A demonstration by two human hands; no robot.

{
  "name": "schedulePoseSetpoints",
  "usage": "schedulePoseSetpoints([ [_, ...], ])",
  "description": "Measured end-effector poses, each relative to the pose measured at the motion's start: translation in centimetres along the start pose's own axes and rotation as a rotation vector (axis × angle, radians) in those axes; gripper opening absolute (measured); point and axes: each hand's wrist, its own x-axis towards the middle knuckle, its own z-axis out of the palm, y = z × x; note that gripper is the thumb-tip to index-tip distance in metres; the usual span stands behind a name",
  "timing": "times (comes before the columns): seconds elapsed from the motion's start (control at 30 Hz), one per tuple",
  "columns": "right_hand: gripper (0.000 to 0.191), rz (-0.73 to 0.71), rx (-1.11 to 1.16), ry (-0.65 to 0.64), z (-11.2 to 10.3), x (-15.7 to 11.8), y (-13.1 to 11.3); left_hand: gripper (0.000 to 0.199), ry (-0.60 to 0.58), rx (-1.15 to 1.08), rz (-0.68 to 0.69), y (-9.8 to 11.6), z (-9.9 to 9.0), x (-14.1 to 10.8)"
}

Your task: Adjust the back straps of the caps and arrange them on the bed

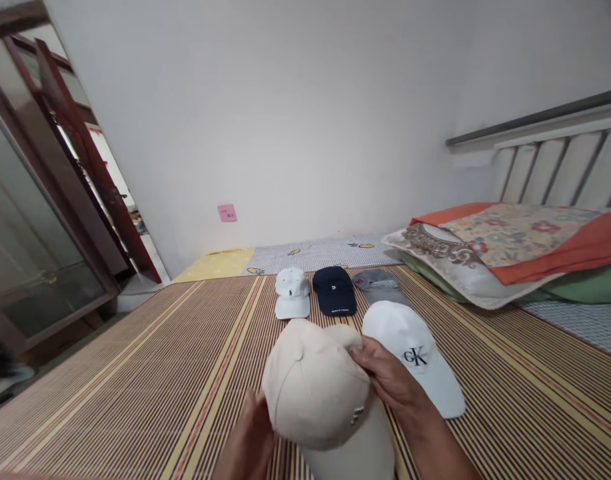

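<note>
A beige cap [315, 393] is in front of me, its brim pointing down toward the bottom edge of the view. My right hand [385, 377] grips its upper right side, thumb on the outside of the crown. At the cap's lower left side is my left hand [252, 427], blurred, its fingers partly hidden by the crown. Just right of my right hand lies a white cap [410, 347] with black letters. Farther back are a small white cap [292, 293], a navy cap [334, 291] and a grey cap [380, 285], side by side.
A striped mat [150, 353] covers the bed. Stacked pillows [485, 267] lie at the right, by a slatted headboard [560, 170]. A pale wall [285, 120] stands behind, with a pink note [227, 213] on it. An open door [95, 160] is at the left.
</note>
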Motion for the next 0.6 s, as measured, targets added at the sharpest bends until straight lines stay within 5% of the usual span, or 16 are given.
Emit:
schedulePoseSetpoints([
  [0.1,0.042,-0.097,-0.182,-0.007,0.0,1.2,-2.1,0.041,0.016,0.034,0.113,3.5,1.8,3.2],
  [0.27,0.022,-0.246,-0.533,0.071,-1.5,1.8,-3.5,0.046,-0.018,0.059,0.354,6.2,2.5,6.6],
  [0.47,0.015,-0.176,-0.668,0.157,-3.8,2.0,0.0,0.036,-0.044,0.365,0.244,3.2,1.1,8.9],
  [0.6,0.018,-0.160,-0.760,0.169,-4.1,2.5,0.3,0.045,0.039,0.177,0.274,1.4,-0.2,9.7],
])
